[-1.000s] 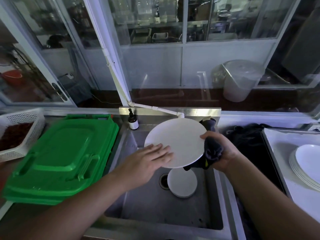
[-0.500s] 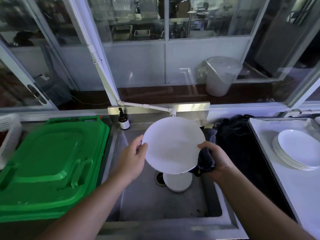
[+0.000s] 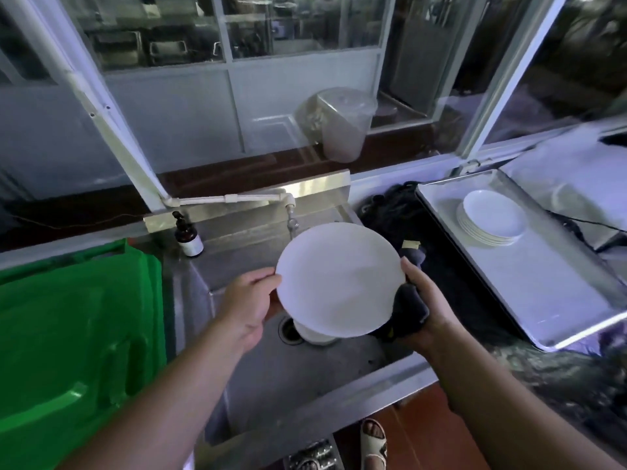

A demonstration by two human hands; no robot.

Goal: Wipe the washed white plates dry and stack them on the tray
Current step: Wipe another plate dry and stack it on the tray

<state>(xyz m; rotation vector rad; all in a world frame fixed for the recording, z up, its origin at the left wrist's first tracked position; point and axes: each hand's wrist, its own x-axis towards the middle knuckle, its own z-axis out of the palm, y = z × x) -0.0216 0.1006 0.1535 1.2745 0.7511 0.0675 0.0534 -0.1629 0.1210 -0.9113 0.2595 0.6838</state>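
I hold a white plate (image 3: 339,279) tilted over the steel sink (image 3: 271,378). My left hand (image 3: 249,300) grips its left rim. My right hand (image 3: 422,307) holds a dark cloth (image 3: 407,310) against the plate's right edge and underside. Beneath the plate, another white plate (image 3: 314,334) lies in the sink near the drain, mostly hidden. At the right, a stack of several white plates (image 3: 492,218) sits on a metal tray (image 3: 543,283).
A green plastic lid (image 3: 74,340) covers the counter left of the sink. A brown pump bottle (image 3: 188,235) stands at the sink's back left corner, beside the white tap pipe (image 3: 237,198). Dark fabric (image 3: 400,208) lies between sink and tray. A sandalled foot (image 3: 373,442) shows below.
My left hand went from lying flat on the plate's face to gripping its left rim. The view swung right, bringing the tray and its stack fully into sight.
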